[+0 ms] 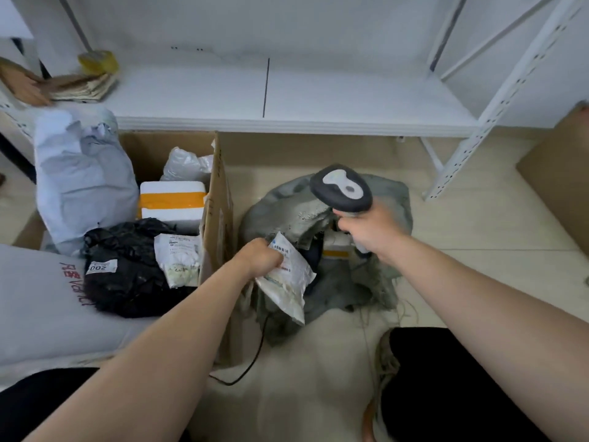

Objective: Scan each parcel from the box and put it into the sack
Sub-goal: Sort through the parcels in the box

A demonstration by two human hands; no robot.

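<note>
Head: left hand [259, 258] pinches parcel [288, 283] above sack [280, 215]; blurred right hand [369, 232] apparently grips scanner [341, 189].

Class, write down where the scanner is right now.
In the head view the scanner is right of centre, gripped by the right hand over the sack, up and right of the parcel held by the left hand.
</note>
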